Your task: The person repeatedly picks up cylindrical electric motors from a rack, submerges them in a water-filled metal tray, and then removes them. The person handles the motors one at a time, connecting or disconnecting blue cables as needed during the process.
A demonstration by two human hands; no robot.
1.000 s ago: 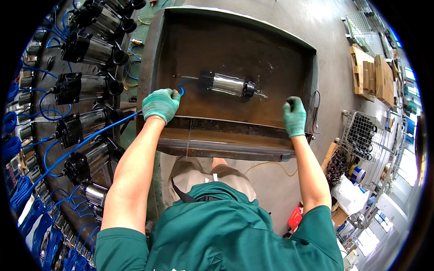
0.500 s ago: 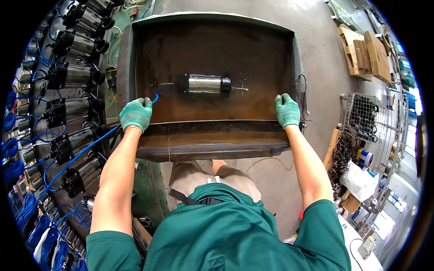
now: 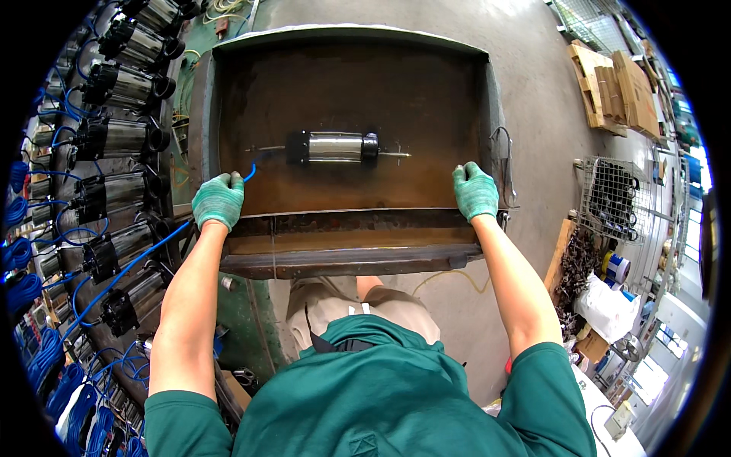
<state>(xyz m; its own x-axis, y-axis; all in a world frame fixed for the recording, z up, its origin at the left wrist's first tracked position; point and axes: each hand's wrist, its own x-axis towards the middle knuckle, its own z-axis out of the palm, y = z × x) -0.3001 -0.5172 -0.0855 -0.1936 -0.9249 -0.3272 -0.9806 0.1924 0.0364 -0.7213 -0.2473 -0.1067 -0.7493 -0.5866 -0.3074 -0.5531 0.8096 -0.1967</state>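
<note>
Both gloved hands grip the near rim of a big rusty steel tray (image 3: pixel 346 91), one at each front corner. The left hand (image 3: pixel 218 199) has its fingers curled over the rim at the near left corner, closed on the edge, with a thin blue hose (image 3: pixel 137 259) running out from under it toward the left. The right hand (image 3: pixel 475 190) is likewise folded over the rim at the near right corner, fingers wrapped tight on the metal. A cylinder (image 3: pixel 332 147), shiny in the middle with black end caps and a thin rod out of each end, lies on its side in the middle of the tray floor, well apart from both hands. Compared with half a second and a second ago, the tray sits more squarely and centrally in view, the hands have kept the same hold on the rim, and the cylinder has stayed at the same spot in the tray. To the left stands a row of similar cylinders (image 3: pixel 114 137) with blue hoses. A wire basket (image 3: pixel 613 190) stands on the floor at right.
</note>
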